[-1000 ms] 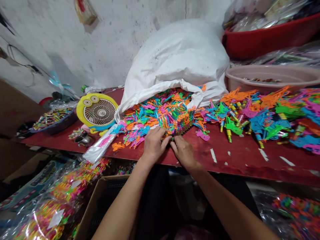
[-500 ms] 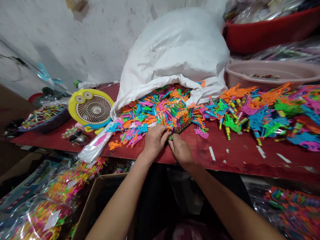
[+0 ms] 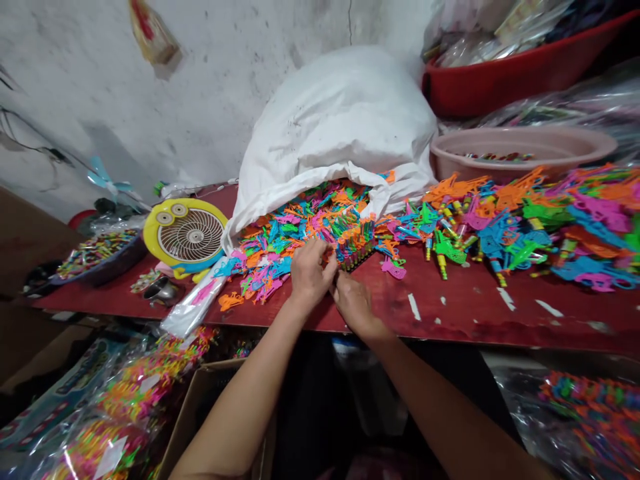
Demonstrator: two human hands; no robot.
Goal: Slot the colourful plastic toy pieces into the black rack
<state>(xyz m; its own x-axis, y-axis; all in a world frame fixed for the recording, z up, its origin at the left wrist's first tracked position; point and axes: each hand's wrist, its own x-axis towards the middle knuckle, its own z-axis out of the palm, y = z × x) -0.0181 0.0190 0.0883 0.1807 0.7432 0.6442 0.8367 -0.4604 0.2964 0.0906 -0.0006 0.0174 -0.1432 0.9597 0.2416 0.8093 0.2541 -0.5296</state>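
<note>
My left hand (image 3: 311,275) is closed, thumb against fingers, at the near end of a dark rack (image 3: 361,261). Small colourful plastic pieces (image 3: 354,241) stand in rows in this rack. My right hand (image 3: 353,301) is closed too, its fingertips meeting those of the left. Whatever they pinch is hidden by the fingers. Behind the hands, a heap of bright plastic toy pieces (image 3: 280,230) spills from the mouth of a big white sack (image 3: 340,113) onto the red table (image 3: 385,310).
More toy pieces with striped tubes (image 3: 520,227) cover the table's right side, before a pink basin (image 3: 525,143). A yellow fan (image 3: 150,233), a metal cup (image 3: 163,291) and a plastic bag (image 3: 187,313) stand or lie on the left. Below is a cardboard box (image 3: 183,417).
The camera view has shifted slightly. Both hands stay together at the rack's near end, with the fingers slightly rearranged. A small green bit seen between them before is now hidden.
</note>
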